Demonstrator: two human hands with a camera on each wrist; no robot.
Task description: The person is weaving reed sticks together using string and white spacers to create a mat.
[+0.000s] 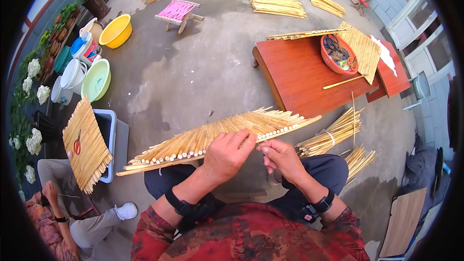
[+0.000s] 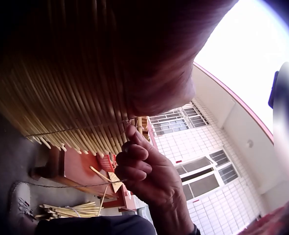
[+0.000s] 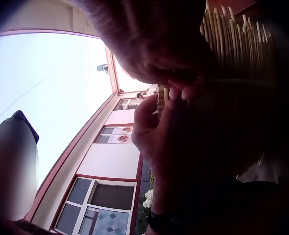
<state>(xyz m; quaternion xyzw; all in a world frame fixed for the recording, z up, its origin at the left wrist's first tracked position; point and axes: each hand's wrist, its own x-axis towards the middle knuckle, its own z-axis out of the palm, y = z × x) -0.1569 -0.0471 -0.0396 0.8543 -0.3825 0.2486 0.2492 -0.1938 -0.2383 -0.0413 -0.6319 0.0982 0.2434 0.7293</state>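
A fan-shaped mat of yellow stalks [image 1: 208, 135] lies across the person's lap, its cut ends facing the body. The left hand [image 1: 227, 153] grips the mat's near edge, right of its middle. Just right of it, the right hand [image 1: 282, 158] pinches a thin cord by the mat's edge, thumb against forefinger. In the left wrist view the right hand [image 2: 151, 169] has its fingers curled, and a dark cord [image 2: 61, 185] trails from it to the left. A line of cord crosses the stalks there. The right wrist view is dark around both hands.
A red-brown table [image 1: 299, 72] with a red basket [image 1: 338, 70] stands front right. Stalk bundles [image 1: 333, 133] lie by the right knee. At left are a grey-blue tub [image 1: 121, 147], a second mat [image 1: 86, 140] with red scissors [image 1: 77, 146], and a seated person [image 1: 53, 217].
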